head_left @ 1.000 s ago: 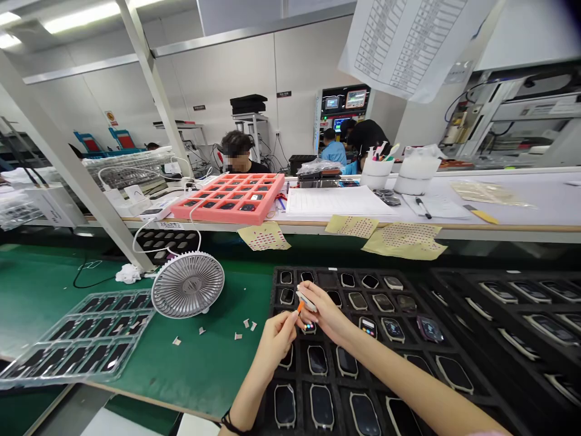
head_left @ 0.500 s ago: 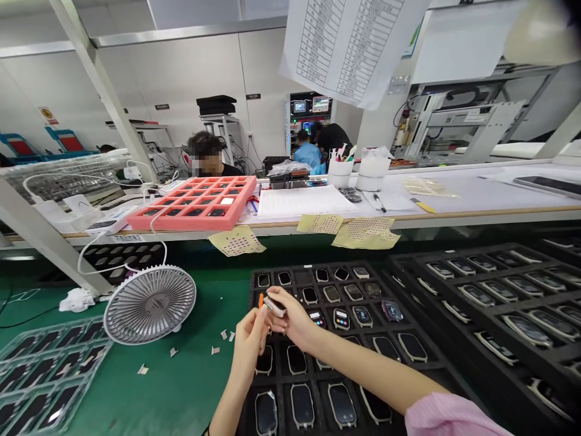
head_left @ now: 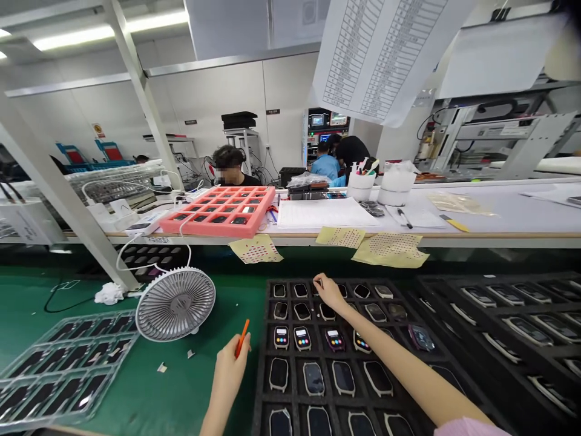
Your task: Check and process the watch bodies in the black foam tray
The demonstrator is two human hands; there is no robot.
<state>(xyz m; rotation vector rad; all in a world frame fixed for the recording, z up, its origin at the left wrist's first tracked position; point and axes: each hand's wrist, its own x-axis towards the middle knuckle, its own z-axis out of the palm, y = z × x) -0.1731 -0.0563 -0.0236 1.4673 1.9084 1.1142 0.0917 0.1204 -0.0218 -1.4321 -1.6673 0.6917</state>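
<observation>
My left hand (head_left: 230, 367) is closed around a thin orange stick (head_left: 242, 338), held over the green mat just left of the black tray (head_left: 263, 339). My right hand (head_left: 327, 292) reaches to the tray's far row, fingertips down on a pocket with a watch body; whether it grips anything there is hidden. The tray holds rows of watch bodies; several in the third row (head_left: 302, 337) have lit screens.
A small white fan (head_left: 175, 304) lies on the green mat (head_left: 190, 387) to the left, with a clear blister tray (head_left: 54, 369) beyond it. More black trays (head_left: 508, 303) sit to the right. A shelf edge (head_left: 476, 236) carries a pink tray (head_left: 218, 212), papers and cups. People sit behind.
My hands have separated: the right one left the stick and watch body and reached to the tray's far row. The left one dropped toward me with the orange stick.
</observation>
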